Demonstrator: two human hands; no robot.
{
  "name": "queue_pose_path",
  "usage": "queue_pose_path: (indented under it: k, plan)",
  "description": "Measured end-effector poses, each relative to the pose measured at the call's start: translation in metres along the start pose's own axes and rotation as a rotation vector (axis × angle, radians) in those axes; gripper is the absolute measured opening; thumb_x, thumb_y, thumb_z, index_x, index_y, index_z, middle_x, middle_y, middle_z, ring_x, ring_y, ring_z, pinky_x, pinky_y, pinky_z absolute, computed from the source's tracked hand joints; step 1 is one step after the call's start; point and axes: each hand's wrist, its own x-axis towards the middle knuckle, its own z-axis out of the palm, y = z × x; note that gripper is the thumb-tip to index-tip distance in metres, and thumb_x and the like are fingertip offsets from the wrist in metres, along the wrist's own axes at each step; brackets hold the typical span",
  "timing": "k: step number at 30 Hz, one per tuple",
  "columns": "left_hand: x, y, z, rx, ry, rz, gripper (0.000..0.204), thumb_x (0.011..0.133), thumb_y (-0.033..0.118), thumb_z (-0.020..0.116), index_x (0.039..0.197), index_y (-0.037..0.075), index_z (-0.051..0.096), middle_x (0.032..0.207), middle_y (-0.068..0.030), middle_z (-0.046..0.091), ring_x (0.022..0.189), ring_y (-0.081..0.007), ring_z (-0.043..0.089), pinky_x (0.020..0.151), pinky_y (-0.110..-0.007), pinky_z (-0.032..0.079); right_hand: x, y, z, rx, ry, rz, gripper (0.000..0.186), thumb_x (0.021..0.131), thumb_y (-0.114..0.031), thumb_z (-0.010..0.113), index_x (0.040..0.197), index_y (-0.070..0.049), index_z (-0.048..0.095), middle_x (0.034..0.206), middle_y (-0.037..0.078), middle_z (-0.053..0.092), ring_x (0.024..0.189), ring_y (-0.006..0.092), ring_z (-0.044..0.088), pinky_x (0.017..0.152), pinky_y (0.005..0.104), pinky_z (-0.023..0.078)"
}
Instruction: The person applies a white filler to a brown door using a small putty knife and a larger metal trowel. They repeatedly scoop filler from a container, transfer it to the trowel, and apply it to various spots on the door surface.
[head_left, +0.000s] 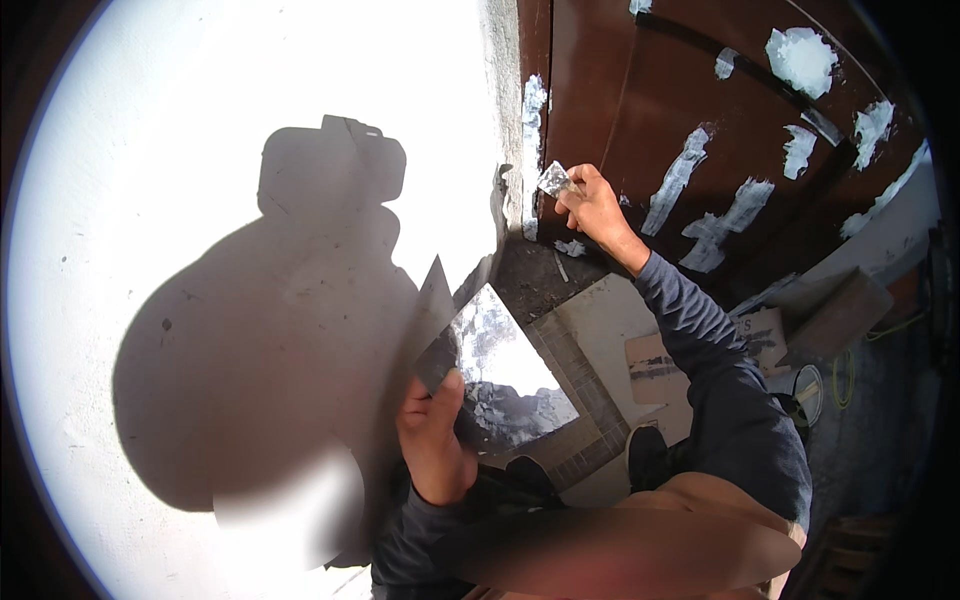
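My left hand (437, 440) is closed on one corner of a flat metal plate (515, 365), the thumb lying over its top face. The plate is smeared with whitish filler and shines in the sun. Farther up, my right hand (603, 215) pinches a small putty scraper (554, 178) with filler on its blade. The blade is beside the left edge of a brown metal door (590, 90), near a white filler strip (533, 120); whether it touches cannot be made out. Several more white filler patches (802, 62) mark the door.
A sunlit white wall (160, 180) stands close on the left, carrying my shadow. Cardboard pieces (655, 365) lie on the floor below. To the right are a brownish block (840, 315), an open round tin (807, 388) and a thin yellow-green cord (843, 385).
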Motion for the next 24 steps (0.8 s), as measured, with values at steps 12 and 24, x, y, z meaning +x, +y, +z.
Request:
queue_pose_path:
  k: [12,24]
  plan:
    - [-0.013,-0.004,0.041,-0.037,-0.035,0.169,0.030,0.097,0.002,0.049,0.127,-0.001,0.056,0.116,-0.0064,0.064,0.105,-0.0137,0.058,0.095,-0.029,0.043,0.031,0.008,-0.011,-0.287,0.187,-0.235,0.019,0.096,-0.018,0.060,0.095,0.000,0.058,0.068,0.008,0.064,0.057,0.0131,0.061,0.053,0.0298,0.049]
    - [-0.008,-0.019,0.049,-0.004,-0.031,0.146,0.029,0.098,0.006,0.052,0.126,0.001,0.057,0.116,-0.0036,0.063,0.104,-0.0102,0.056,0.094,-0.028,0.041,0.078,-0.002,0.028,-0.456,0.408,-0.184,0.019,0.090,-0.026,0.063,0.099,-0.009,0.063,0.086,0.022,0.070,0.087,0.0427,0.067,0.078,0.0523,0.051]
